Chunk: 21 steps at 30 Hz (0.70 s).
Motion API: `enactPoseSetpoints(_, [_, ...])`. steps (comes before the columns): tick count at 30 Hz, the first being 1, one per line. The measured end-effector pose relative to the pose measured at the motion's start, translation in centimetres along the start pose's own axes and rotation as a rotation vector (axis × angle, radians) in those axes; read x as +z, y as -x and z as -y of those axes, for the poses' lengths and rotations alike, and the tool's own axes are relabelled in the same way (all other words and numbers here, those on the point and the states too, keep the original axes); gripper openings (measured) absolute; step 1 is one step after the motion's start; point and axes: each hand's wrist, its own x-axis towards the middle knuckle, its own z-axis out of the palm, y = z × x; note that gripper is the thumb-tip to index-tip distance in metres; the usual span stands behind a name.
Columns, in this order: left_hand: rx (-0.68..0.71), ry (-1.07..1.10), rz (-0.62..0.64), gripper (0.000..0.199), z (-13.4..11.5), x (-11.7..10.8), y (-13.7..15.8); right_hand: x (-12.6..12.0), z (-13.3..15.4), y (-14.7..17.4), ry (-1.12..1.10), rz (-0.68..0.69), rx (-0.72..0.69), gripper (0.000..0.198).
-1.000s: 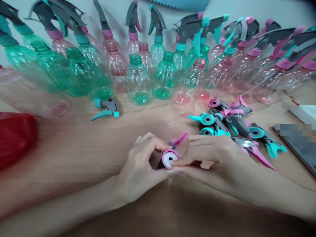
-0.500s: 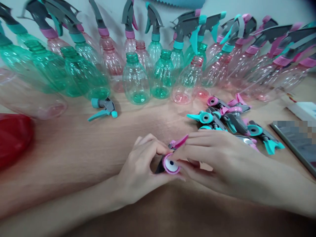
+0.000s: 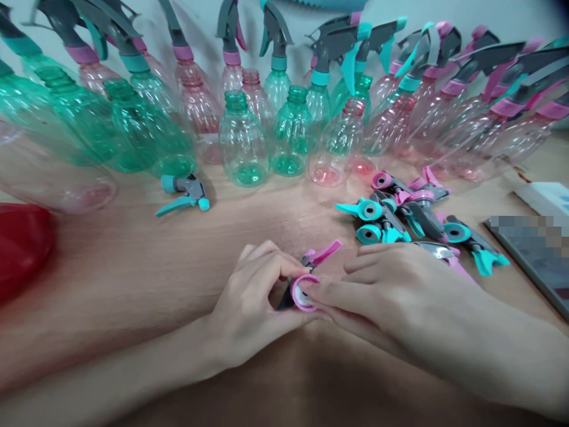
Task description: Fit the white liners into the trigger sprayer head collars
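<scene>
A trigger spray head (image 3: pixel 299 298) with a dark grey body, pink trigger and pink collar is between my two hands above the table. My left hand (image 3: pixel 251 290) is closed round its body, with the collar's opening turned up toward me. My right hand (image 3: pixel 391 293) is at the collar: a finger presses onto the white disc inside it, and the thumb lies by the lower rim. Those fingertips hide part of the disc. To the right, beyond my right hand, lies a pile of loose spray heads (image 3: pixel 422 207) in grey, pink and turquoise.
Green and pink clear bottles stand in rows at the back, several topped with spray heads, others like the open green bottle (image 3: pixel 244 139) without. A single turquoise spray head (image 3: pixel 184 193) lies left of centre. A red object (image 3: pixel 24 249) sits far left, a phone (image 3: pixel 528 255) right.
My right hand's finger has moved onto the white disc in the collar, covering more of it. The pink trigger shows more freely. My left hand keeps its hold.
</scene>
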Motion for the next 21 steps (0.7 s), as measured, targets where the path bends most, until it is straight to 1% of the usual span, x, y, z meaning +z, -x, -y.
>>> enactPoseSetpoints(2, [0.011, -0.007, -0.008, 0.027, 0.0, 0.1, -0.1, 0.2, 0.3, 0.1, 0.050, 0.040, -0.006, 0.019])
enactPoseSetpoints(5, [0.017, -0.011, -0.011, 0.025, 0.1, 0.2, -0.2, 0.4, 0.5, 0.2, 0.139, -0.018, -0.013, 0.019])
enactPoseSetpoints(7, [0.022, -0.023, -0.010, 0.027, 0.2, 0.2, -0.2, 0.7, 0.5, 0.2, 0.154, -0.066, -0.008, 0.022])
enactPoseSetpoints(10, [0.041, -0.039, -0.011, 0.032, 0.3, 0.1, 0.1, 1.2, 0.2, 0.2, 0.088, -0.114, 0.037, 0.024])
enactPoseSetpoints(14, [0.086, -0.066, 0.009, 0.027, 0.4, 0.0, 0.3, 2.1, 0.1, 0.0, -0.056, -0.128, 0.110, 0.019])
enactPoseSetpoints(16, [0.100, -0.075, 0.019, 0.025, 0.4, 0.0, 0.3, 2.2, 0.1, -0.2, -0.127, -0.120, 0.119, 0.017])
enactPoseSetpoints(17, [0.098, -0.071, 0.020, 0.025, 0.4, 0.0, 0.3, 2.1, 0.0, -0.2, -0.147, -0.098, 0.101, 0.018])
enactPoseSetpoints(19, [0.080, -0.051, 0.027, 0.028, 0.4, 0.0, 0.2, 1.6, -0.3, -0.4, -0.152, -0.039, 0.028, 0.023])
enactPoseSetpoints(21, [0.054, -0.026, 0.038, 0.031, 0.3, 0.0, 0.0, 0.8, -0.7, -0.4, -0.109, 0.016, -0.024, 0.027])
